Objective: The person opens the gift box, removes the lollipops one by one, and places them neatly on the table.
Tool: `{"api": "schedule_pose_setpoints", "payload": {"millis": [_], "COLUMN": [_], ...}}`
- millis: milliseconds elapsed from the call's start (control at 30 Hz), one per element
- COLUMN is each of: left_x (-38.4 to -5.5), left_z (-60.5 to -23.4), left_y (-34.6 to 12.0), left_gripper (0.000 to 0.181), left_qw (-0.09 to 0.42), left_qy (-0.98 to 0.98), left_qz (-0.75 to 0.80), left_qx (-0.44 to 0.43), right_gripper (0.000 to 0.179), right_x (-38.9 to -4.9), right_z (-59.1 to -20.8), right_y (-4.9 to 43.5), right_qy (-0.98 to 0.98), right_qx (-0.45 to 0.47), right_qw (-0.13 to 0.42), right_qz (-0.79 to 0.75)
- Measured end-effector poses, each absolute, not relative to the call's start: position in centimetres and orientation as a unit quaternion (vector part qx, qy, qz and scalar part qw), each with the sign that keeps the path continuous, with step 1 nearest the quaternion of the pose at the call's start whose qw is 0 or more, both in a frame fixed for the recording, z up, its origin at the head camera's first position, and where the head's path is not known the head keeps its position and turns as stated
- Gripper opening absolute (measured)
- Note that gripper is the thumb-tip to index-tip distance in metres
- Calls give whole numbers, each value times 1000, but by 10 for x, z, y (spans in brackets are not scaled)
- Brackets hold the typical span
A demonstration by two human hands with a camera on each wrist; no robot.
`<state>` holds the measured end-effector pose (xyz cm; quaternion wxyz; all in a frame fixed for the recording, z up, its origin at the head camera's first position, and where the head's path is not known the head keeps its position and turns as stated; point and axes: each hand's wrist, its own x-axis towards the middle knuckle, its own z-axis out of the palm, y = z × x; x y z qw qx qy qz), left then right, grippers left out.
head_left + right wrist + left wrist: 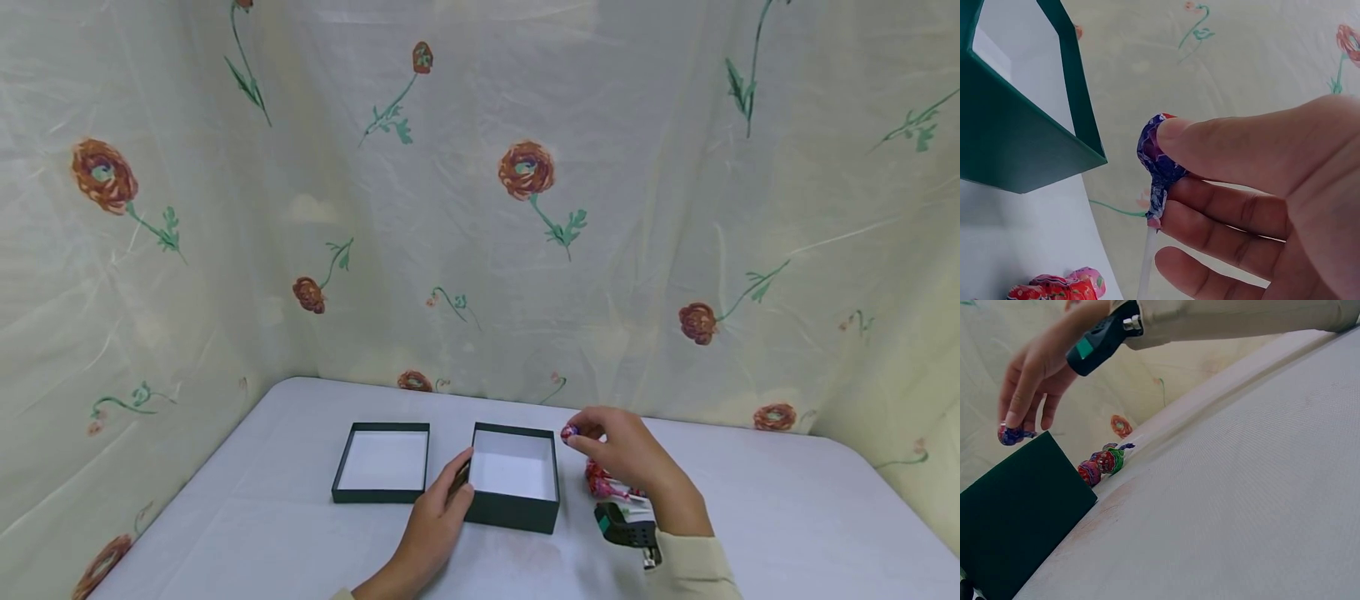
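Note:
My right hand (618, 450) pinches a lollipop (1160, 150) in a blue and red wrapper between thumb and fingers. Its white stick points down in the right wrist view. The hand is raised just right of an open dark green box (513, 510) with a white inside. My left hand (435, 525) holds that box at its left side, thumb toward the front; part of the grip is hidden. Several wrapped lollipops (597, 481) lie on the table right of the box, partly beneath my right forearm. In the left wrist view the box hides some of them.
A shallow dark green lid (381, 496), white inside, lies left of the box. Both stand on a table with a white cloth (262, 500). A curtain (622, 250) with printed flowers hangs behind and at the sides. A black device (626, 527) is strapped to my right wrist.

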<state>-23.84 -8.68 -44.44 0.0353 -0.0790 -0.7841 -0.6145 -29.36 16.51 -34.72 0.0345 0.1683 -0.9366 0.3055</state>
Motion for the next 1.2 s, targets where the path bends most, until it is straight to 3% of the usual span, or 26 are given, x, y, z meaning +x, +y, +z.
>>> {"api": "schedule_pose_setpoints", "payload": {"millis": [433, 1200], "left_x": [-240, -240], "left_z": [-447, -450], "left_y": [-87, -88], "left_gripper": [47, 47], "left_qw": [30, 22], "left_qy": [-789, -787], "left_qz": [-609, -612], "left_qx": [-76, -77], "right_gripper": [16, 24], "right_x": [-294, -291], "right_z": [-348, -343], "right_y": [173, 191], "right_qy": [-939, -943], "right_qx": [152, 124], "right_qw": [17, 35], "right_qz": [308, 307]}}
